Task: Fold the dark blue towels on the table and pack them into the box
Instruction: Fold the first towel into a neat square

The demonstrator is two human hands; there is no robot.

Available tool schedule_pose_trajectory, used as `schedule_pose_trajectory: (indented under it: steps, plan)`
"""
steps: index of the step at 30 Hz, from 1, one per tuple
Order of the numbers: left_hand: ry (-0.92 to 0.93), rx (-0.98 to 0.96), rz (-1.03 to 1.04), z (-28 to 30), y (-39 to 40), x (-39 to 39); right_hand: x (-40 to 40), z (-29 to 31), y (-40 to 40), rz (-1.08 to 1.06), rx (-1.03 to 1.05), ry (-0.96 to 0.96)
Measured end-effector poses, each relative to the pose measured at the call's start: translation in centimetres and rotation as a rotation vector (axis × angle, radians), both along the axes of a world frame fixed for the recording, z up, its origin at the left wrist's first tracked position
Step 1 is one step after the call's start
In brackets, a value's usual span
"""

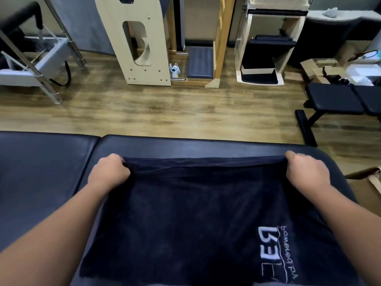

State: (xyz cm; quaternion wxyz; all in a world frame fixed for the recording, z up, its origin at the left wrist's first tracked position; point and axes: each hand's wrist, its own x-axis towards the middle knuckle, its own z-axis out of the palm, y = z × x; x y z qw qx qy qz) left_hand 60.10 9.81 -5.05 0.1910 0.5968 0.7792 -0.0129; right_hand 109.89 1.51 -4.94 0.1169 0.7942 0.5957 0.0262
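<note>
A dark blue towel (191, 215) with white embroidered lettering near its right side lies spread on the black padded table (202, 146). My left hand (110, 171) grips the towel's far left corner. My right hand (307, 172) grips the far right corner. The far edge is stretched taut between both hands and shows two layers. A cardboard box flap (371, 178) peeks in at the right edge beside the table.
Beyond the table is a wooden floor (144, 108). A black workout bench (334, 100) stands at the right, wooden exercise frames (140, 42) at the back, a metal-framed apparatus (41, 65) at the far left. A second pad section (41, 162) adjoins on the left.
</note>
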Motion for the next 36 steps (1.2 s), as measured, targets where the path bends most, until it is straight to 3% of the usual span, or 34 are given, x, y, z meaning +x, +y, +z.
schedule_pose_trajectory:
  steps: [5,8,10,13,15,19,24,28,32,36]
  plan:
    - [-0.235,-0.036,0.181,-2.0,0.1,-0.5,-1.5,-2.6,2.9,0.015,-0.118,-0.006]
    - [-0.199,-0.040,0.169,-3.5,-0.9,-1.1,-2.7,-4.8,2.2,0.137,-0.150,0.027]
    - [-0.200,0.044,0.252,-4.1,-1.1,-2.0,-3.2,-5.0,1.9,0.005,-0.155,0.034]
    - [-0.497,0.213,0.482,-4.4,-1.2,-2.8,-5.2,-5.0,2.6,-0.164,-0.170,0.060]
    - [-0.689,0.249,0.598,-4.3,-1.2,-2.7,-7.3,-5.4,3.5,0.001,-0.107,0.071]
    - [-0.941,0.135,0.678,-4.8,-0.6,-3.1,-12.7,-6.0,5.6,0.308,-0.151,0.308]
    - [-0.739,0.179,0.573,-5.1,0.5,-3.6,-16.1,-6.6,7.7,0.218,-0.072,0.401]
    - [-0.548,0.268,0.542,-5.4,1.2,-3.7,-14.5,-6.7,8.9,0.008,0.039,0.426]
    - [-0.651,0.107,0.541,-6.6,1.4,-4.2,-14.8,-6.8,9.1,0.197,-0.059,0.424]
    - [-0.517,0.133,0.473,-7.0,1.5,-4.6,-16.0,-6.6,9.8,0.189,-0.068,0.312]
